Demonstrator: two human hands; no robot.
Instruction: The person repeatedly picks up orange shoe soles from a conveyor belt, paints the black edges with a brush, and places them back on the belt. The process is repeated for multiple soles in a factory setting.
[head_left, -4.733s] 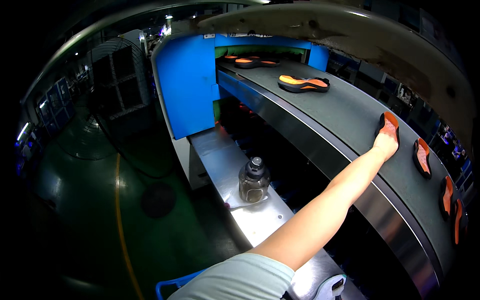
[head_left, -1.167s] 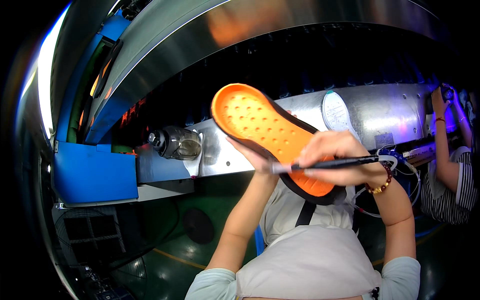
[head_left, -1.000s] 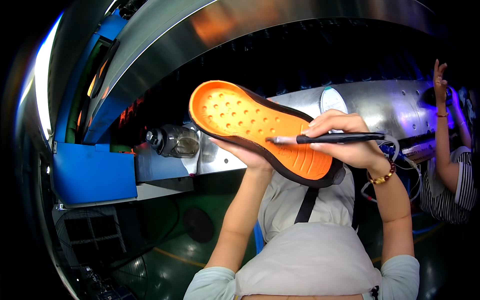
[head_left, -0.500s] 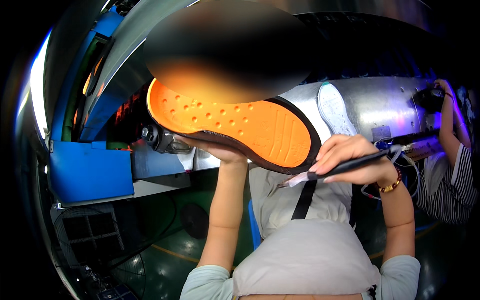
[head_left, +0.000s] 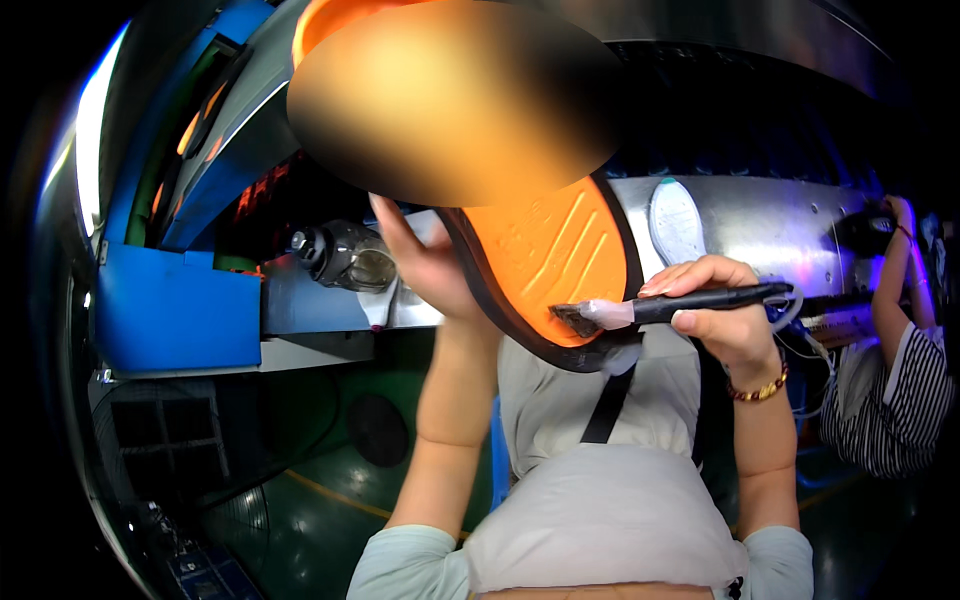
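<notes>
A large shoe sole [head_left: 575, 245], orange on the inside with a black rim, is held up over the bench edge. My left hand [head_left: 437, 262] supports it along its left side, some fingers hidden behind it. A blurred oval covers the sole's middle. My right hand [head_left: 728, 312] grips a brush [head_left: 690, 303] with a black handle, a whitish wrapped neck and a thin tube at its back end. Its dark bristles touch the orange surface near the sole's lower end.
A white sole [head_left: 675, 222] lies on the metal bench [head_left: 770, 215]. A dark-capped clear bottle [head_left: 355, 262] stands left of my left hand, near a blue machine [head_left: 180, 308]. Another person in a striped top [head_left: 885, 400] works at the far right.
The sole has turned, its lower end now steeper and nearer me. The brush has moved from below the rim up onto the orange surface.
</notes>
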